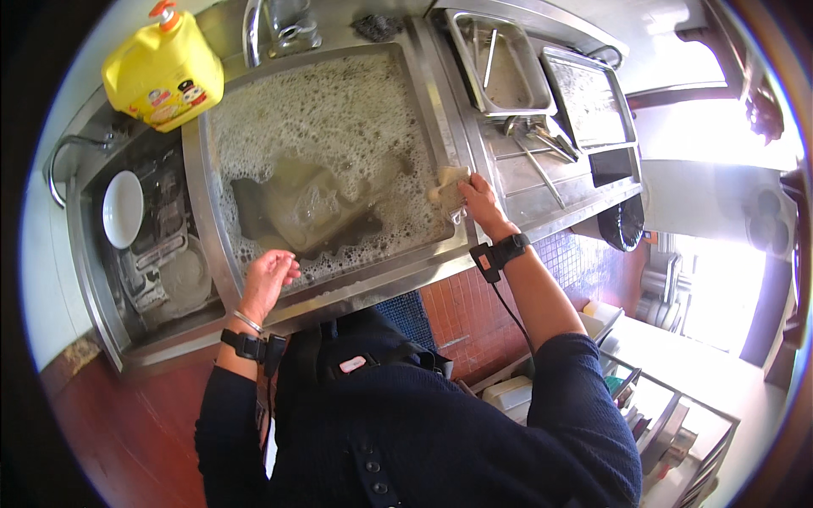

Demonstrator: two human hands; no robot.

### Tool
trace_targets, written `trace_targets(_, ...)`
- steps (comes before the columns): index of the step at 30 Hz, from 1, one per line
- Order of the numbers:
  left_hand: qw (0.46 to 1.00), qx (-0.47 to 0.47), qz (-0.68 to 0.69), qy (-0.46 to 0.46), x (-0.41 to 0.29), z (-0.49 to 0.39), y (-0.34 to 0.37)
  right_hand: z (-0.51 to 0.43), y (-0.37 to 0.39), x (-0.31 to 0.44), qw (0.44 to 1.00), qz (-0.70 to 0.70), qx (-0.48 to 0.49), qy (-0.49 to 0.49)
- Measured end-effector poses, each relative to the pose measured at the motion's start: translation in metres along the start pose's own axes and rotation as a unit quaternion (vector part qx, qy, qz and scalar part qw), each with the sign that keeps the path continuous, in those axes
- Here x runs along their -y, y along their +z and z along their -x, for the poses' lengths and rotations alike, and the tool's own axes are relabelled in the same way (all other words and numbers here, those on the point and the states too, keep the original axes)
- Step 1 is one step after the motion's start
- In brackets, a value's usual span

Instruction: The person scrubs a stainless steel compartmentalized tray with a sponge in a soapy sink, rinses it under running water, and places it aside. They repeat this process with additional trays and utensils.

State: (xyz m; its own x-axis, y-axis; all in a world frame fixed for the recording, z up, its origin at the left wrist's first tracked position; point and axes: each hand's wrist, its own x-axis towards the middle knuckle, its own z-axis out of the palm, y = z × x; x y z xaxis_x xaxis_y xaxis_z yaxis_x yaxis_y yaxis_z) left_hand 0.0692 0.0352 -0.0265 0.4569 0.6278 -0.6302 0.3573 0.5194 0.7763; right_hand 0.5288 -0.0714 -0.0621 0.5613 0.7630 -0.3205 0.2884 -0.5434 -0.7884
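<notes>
Grey, foamy water fills the steel sink basin (330,127) in front of me, and a pale container or dish (305,209) shows blurred beneath the surface. At the basin's right rim, my right hand (479,197) grips a wet, cream-coloured cloth (452,190), with water dripping from its lower end. My left hand (273,279) is over the basin's near left edge, its fingers loosely curled; nothing can be seen in it.
A yellow pump bottle (164,76) stands at the back left near a faucet (254,32). The left sink holds a white bowl (123,209) and clear dishes. On the right drainboard lie a deep steel pan (540,95), a tray (587,98) and utensils (543,174). A dark scourer (376,27) rests behind the basin.
</notes>
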Motion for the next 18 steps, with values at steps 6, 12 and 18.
trace_targets(6,0.999,0.045,-0.015,-0.007,0.010,-0.002,0.005,0.038,-0.015,-0.025,0.990,0.123,-0.063,0.024)
trace_targets(12,0.998,0.065,0.008,-0.019,0.028,-0.007,0.012,0.027,-0.038,-0.065,0.981,0.032,-0.166,0.095)
trace_targets(18,0.999,0.037,0.009,-0.024,0.025,-0.007,0.023,0.001,-0.074,-0.051,0.945,0.310,-0.082,0.066)
